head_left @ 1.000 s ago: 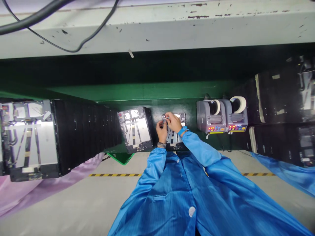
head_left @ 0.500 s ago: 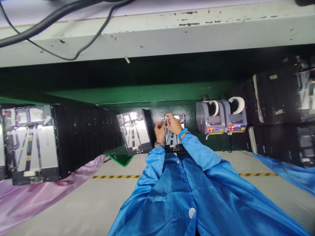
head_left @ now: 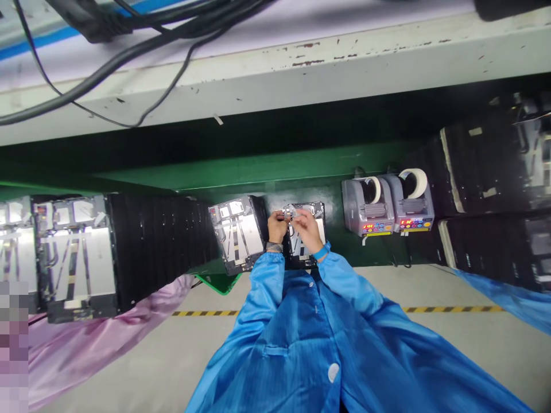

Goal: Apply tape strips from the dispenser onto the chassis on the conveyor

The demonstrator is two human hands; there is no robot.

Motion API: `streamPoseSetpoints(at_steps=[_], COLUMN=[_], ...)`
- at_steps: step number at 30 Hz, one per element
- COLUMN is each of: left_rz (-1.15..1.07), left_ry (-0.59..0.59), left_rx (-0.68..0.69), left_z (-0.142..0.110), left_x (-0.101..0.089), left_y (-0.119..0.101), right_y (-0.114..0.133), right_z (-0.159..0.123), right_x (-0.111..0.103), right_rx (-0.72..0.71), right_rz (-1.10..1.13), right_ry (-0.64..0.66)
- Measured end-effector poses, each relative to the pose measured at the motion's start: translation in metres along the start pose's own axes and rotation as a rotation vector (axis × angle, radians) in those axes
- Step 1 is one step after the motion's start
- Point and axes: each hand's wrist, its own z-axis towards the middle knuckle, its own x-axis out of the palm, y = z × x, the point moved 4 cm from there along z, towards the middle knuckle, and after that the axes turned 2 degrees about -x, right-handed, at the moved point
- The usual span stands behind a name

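The fingers of the left hand and the right hand are bent and close together, over the far left part of an open device. A small pale piece shows at the fingertips, but I cannot tell if it is held or is a part of the device. How far each grip is open, I also cannot tell. The left wrist has a dark bracelet, and the right wrist has a blue band.

The device lies on the near side of a green bench. Just to its left there is a pile of devices, turned a little, with its top one open to view. To the right, well apart from the hands, two grey tape machines stand side by side, each with a roll of pale tape. More black piles are at the far right, and a long row of devices is at the left. Near this row are the pink sleeve of another person and a green tray. On the far side, black cables hang over a worn white beam.
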Motion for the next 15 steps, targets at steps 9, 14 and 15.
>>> streamPoseSetpoints(at_steps=[9,14,15], left_rz=[0.066,0.029,0.023], left_ry=[0.053,0.094,0.097], left_rx=[0.010,-0.001,0.004], left_z=[-0.003,-0.008,-0.009], left_x=[-0.001,0.005,0.006], left_y=[-0.001,0.002,0.002], right_y=[-0.038,-0.038,-0.038], right_z=[-0.043,-0.036,-0.035], right_x=[0.015,0.004,0.002], right_rx=[0.544,0.520,0.525], right_rz=[0.861,0.875,0.882], right_ry=[-0.094,-0.114,-0.116])
